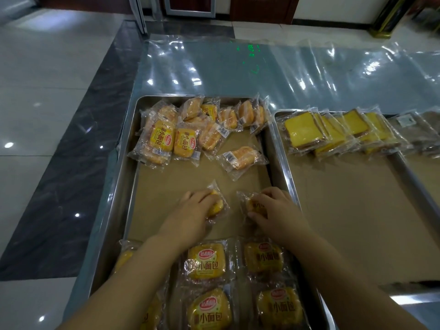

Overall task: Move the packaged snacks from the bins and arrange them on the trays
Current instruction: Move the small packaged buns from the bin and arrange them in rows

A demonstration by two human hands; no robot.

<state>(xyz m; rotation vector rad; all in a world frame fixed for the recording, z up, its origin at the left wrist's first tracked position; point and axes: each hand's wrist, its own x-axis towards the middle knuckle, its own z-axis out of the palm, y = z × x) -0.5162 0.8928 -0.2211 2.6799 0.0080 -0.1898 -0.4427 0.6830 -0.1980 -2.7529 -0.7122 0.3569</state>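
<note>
Two bare hands work mid-tray: left hand (190, 210) curls its fingers over a wrapped bread pkt (218, 207), right hand (276, 210) grips a second pkt (250, 205) just beside it, both on the cardboard liner (181, 177) of a steel tray (121, 186). Heaped pkts (185, 132) fill the far end, a lone pkt (240, 158) btwn; neat rows (207, 260) nearest are partly hidden by the forearms (133, 270). Adjacent tray (285, 153) at right holds overlapping yellow cake slices (333, 132); clear plastic sheet (238, 67) covers the table beyond

clear plastic table cover (238, 67), pale floor tiles (47, 75), dark strip (78, 167)
</note>
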